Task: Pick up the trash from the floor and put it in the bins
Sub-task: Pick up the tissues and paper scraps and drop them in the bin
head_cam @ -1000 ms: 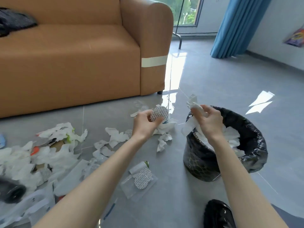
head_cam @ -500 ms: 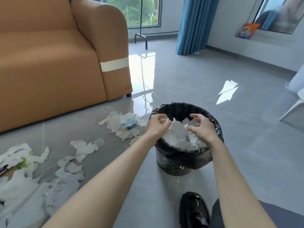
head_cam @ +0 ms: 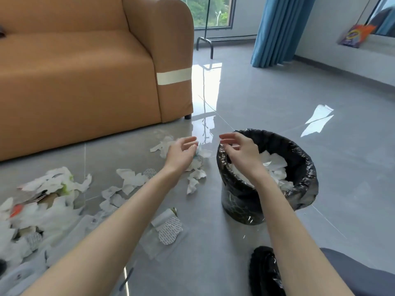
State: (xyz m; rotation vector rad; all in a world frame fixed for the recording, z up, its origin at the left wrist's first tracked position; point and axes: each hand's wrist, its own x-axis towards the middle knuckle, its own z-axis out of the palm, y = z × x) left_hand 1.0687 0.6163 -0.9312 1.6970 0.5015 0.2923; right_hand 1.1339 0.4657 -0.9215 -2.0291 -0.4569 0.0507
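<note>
A black-lined bin (head_cam: 303, 167) stands on the grey floor, holding white paper scraps (head_cam: 275, 165). My right hand (head_cam: 239, 150) hovers over its left rim, fingers loosely spread, holding nothing. My left hand (head_cam: 181, 152) is open and empty just left of the bin, above a small heap of torn white paper (head_cam: 196, 165). More torn paper (head_cam: 132, 178) and a big pile of white trash (head_cam: 42, 201) lie to the left. A clear plastic bag with round patterned pads (head_cam: 168, 229) lies near my left forearm.
An orange sofa (head_cam: 85, 71) with a tape strip on its arm stands behind the trash. My black shoe (head_cam: 265, 272) is at the bottom. Blue curtains (head_cam: 280, 28) and a window are at the back; open floor lies to the right.
Both hands let go of the paper into the bin and drew back leftward. The left hand now hovers over the scraps beside the bin; the view swung left.
</note>
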